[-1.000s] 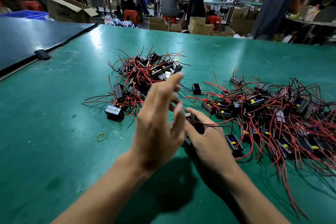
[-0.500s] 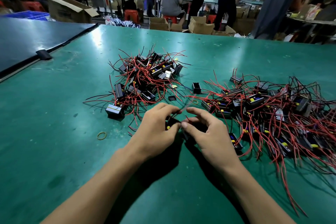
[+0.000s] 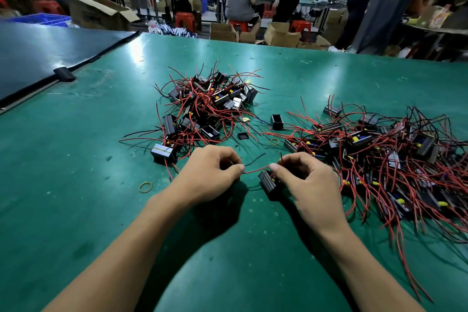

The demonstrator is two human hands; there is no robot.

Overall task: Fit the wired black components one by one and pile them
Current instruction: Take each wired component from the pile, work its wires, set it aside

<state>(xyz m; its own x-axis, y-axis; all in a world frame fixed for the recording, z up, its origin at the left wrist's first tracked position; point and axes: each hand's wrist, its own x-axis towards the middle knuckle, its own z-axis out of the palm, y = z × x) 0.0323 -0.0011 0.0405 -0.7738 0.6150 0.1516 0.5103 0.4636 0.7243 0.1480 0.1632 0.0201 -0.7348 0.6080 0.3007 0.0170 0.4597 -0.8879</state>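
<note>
1. Wired black component (image 3: 266,181) hangs tilted just over the table, low between the two hands. The right hand (image 3: 311,185) grips it, thumb on its upper side and the other fingers curled round behind it, their tips hidden.
2. From that component a red wire (image 3: 255,171) runs leftward in a shallow sag to the left hand (image 3: 210,175). That hand's thumb and forefinger are pressed together and pinch the wire, with the remaining fingers curled in toward the palm.
3. A thin black wire (image 3: 255,158) leaves the same pinch and slants up to the right above the table.
4. Both bare forearms come in from the bottom edge, and the hands are near each other but not touching.
5. Beyond the left hand lies a pile (image 3: 202,109) of black components tangled in red and black leads. A banded bundle (image 3: 163,151) sits at its near edge.
6. Right of the right hand spreads a wider heap (image 3: 379,157) of the same parts, its red leads trailing toward the near right.
7. Between the two masses stand an open black housing (image 3: 276,121), a small black cap (image 3: 242,136) and a yellow rubber band (image 3: 274,141). A second rubber band (image 3: 146,187) lies just left of the left wrist.
8. All of this rests on a green table (image 3: 76,197). A dark panel (image 3: 38,58) borders the table on the far left, with a black clip (image 3: 63,75) at its edge.
9. Behind the table are cardboard boxes (image 3: 96,14), red stools (image 3: 184,20) and several people at other benches.
</note>
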